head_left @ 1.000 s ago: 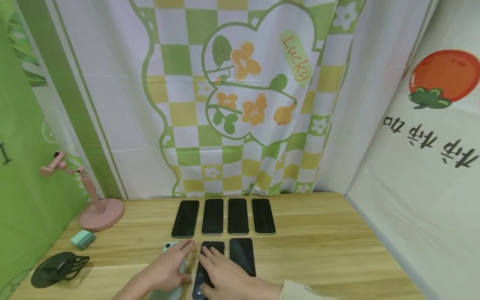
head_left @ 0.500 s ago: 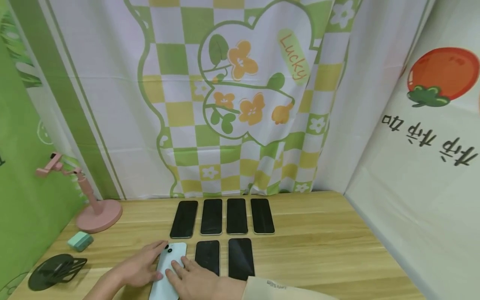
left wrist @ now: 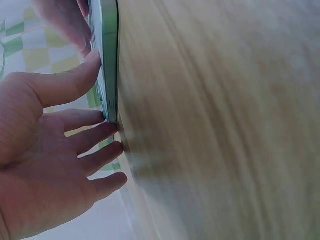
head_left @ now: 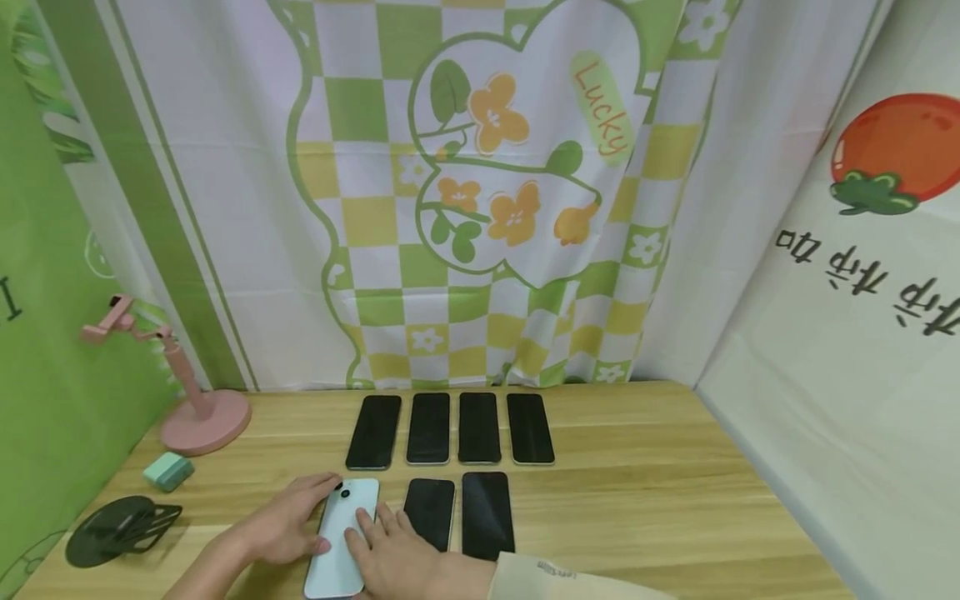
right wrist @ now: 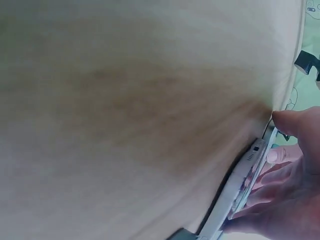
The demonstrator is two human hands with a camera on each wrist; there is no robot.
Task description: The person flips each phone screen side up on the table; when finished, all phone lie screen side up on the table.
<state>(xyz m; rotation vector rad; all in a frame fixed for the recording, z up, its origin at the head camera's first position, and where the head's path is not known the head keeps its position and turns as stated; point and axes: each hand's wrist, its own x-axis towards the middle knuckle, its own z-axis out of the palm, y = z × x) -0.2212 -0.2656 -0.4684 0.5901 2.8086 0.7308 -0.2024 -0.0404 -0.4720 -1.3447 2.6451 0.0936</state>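
Note:
In the head view a light blue phone (head_left: pixel 335 550) lies back up at the front left, its camera lenses at the top left corner. My left hand (head_left: pixel 281 525) is at its left edge, thumb touching the side and fingers extended near the top corner. My right hand (head_left: pixel 401 558) rests extended fingers over its right edge and back. In the left wrist view the thumb meets the phone's green side (left wrist: pixel 109 65), and the other fingers are spread. The right wrist view has the right thumb beside the phone's end (right wrist: pixel 245 172). To its right lie two black-screened phones (head_left: pixel 431 512).
Behind them runs a row of several black-screened phones (head_left: pixel 429 428). Further left stand a pink phone stand (head_left: pixel 206 422), a teal block (head_left: pixel 168 472) and a black stand (head_left: pixel 112 531). A patterned curtain (head_left: pixel 262 250) hangs along the table's back edge (head_left: pixel 622 392).
My right hand has left the black phone in the middle of the front row and moved left onto the light blue phone. My left hand has shifted to that phone's left edge, uncovering its back.

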